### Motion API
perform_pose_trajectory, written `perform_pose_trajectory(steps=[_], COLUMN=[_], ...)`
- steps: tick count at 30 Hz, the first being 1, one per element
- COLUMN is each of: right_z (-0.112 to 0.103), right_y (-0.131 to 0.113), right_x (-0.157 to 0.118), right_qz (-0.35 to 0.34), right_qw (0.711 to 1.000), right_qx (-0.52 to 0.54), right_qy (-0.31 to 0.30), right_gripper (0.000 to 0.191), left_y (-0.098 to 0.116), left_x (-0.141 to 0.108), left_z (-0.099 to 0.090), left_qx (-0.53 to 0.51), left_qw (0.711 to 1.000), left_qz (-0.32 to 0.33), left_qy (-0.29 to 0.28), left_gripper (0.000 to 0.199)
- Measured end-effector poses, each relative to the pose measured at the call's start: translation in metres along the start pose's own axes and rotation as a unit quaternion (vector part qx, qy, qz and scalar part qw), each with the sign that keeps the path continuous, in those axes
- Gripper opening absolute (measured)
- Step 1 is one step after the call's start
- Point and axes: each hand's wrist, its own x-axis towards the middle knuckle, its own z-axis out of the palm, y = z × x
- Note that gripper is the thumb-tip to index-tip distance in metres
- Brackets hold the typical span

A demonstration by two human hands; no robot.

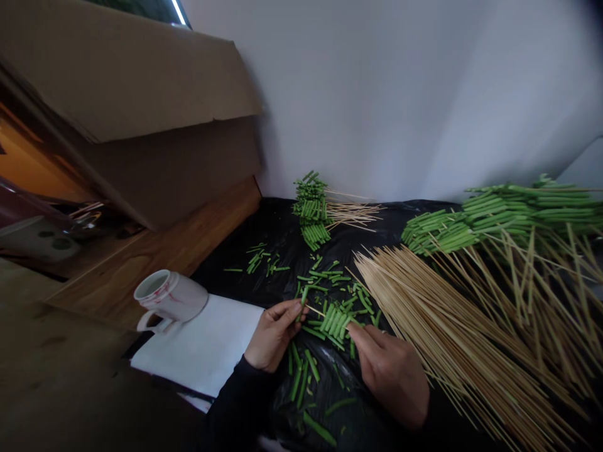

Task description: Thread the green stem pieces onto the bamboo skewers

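My left hand [274,333] pinches a short green stem piece [304,295] between thumb and fingers, at the bare tip of a thin wooden skewer [315,311]. Several green pieces [335,322] sit side by side across that skewer. My right hand [393,370] is closed around the skewer's other end, just right of the threaded pieces; its fingertips are partly hidden. Loose cut green pieces [299,376] lie scattered on the black plastic sheet [235,245] below and around both hands.
Bare skewers [438,320] lie in a large bundle at the right. Filled skewers are piled at the back right [509,213] and back centre [313,207]. A white mug [181,298] stands on white paper [202,351] at the left. Behind are a cardboard box [179,81] and a wall.
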Motion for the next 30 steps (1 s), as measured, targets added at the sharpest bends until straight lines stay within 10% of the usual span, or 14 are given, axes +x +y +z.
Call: perform_pose_trajectory(steps=[30], right_z=[-0.007], right_y=[0.003], right_x=[0.006], right_qz=[0.050], right_qw=[0.998], right_qx=[-0.003], right_qy=[-0.029], right_gripper=[0.027], left_y=[0.005], left_x=[0.020], left_z=[0.019], left_qx=[0.051], left_qw=[0.995], left_qz=[-0.042], left_qy=[-0.077], left_gripper=[0.024])
